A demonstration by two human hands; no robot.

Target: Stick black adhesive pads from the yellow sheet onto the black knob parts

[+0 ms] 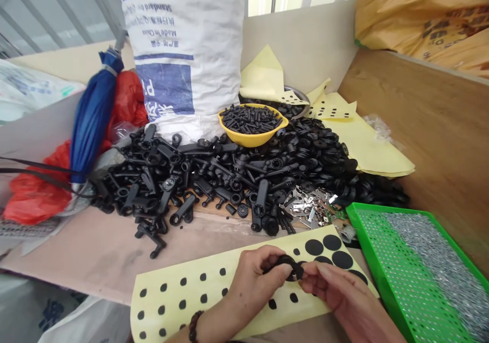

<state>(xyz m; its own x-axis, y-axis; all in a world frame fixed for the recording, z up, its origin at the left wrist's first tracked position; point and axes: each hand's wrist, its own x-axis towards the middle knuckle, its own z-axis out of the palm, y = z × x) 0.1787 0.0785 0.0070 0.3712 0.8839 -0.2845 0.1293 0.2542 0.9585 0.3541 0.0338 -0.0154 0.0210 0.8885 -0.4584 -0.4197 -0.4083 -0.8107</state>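
My left hand [254, 279] is closed around a black round plastic part [286, 264], thumb along its near side. My right hand [330, 284] pinches at the right edge of that part; its fingertips hide whatever small piece may be between them. Both hands are above a yellow sticker sheet [183, 320] bearing small black dots on the left. Larger black round stickers [331, 242] sit at the sheet's right end, some partly covered by my right hand.
Behind the sheet spreads a heap of black plastic parts [225, 172], with silvery metal clips [311, 205]. A yellow bowl [250, 139] holds black screw-like pieces. At right lies a green tray [385, 254] of small metal pieces. A white sack [214, 43] and blue umbrella [93, 114] stand behind.
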